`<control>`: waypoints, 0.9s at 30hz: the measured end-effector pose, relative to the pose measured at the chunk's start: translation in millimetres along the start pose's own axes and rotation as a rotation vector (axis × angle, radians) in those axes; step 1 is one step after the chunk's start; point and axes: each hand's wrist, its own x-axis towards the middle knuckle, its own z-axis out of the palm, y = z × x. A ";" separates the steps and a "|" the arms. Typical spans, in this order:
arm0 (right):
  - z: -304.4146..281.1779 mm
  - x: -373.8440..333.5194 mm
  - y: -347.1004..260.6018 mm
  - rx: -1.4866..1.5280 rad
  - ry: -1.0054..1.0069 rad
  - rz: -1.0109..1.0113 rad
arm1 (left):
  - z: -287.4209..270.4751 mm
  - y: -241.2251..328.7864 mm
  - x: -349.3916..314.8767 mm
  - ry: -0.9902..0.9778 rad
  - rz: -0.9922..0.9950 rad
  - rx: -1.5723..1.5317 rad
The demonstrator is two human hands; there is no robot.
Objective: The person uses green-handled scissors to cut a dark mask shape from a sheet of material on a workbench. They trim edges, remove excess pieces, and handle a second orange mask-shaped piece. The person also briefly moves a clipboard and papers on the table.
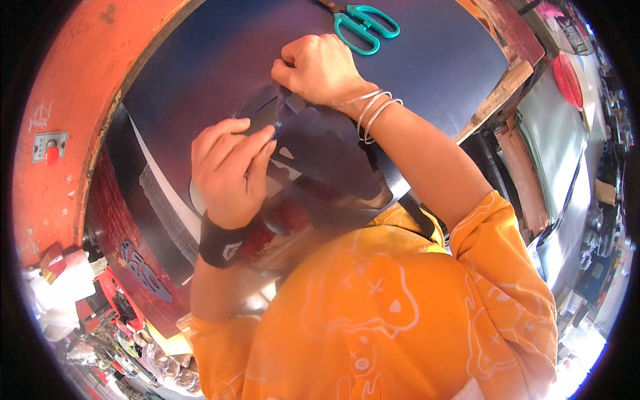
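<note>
Between my hands hangs a dark, thin sheet (330,143) with cut-out holes, its lower part reaching toward my shirt. My right hand (319,70), with thin bangles at the wrist, is closed in a fist at the sheet's upper end. Lower and to the left, my left hand (230,167) wears a black wristband; its thumb and forefinger pinch the sheet's left edge, while the other fingers curl loosely. Scissors (365,28) with teal handles lie just beyond my right hand, their blades partly out of view.
A dark blue work surface (193,73) spreads beneath my hands. On the left stands an orange machine frame (80,60) with a red button (52,155). A wooden bar (497,97) edges the right side, beside stacked sheets (550,133). Dark red board (127,247) lies at left.
</note>
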 end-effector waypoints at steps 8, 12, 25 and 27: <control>4.1 6.4 6.6 0.015 -0.081 -0.002 | 4.2 -1.2 -5.1 -0.040 -0.209 -0.188; -22.3 -5.7 10.3 0.393 -0.160 0.033 | 8.4 -3.7 -4.7 -0.059 -0.366 -0.339; -88.4 -137.7 6.2 0.502 -0.361 0.411 | -19.3 52.3 -42.7 -0.226 -1.093 -1.191; -91.3 -140.0 3.8 0.423 -0.353 0.399 | -18.1 59.3 -45.0 -0.332 -1.194 -1.091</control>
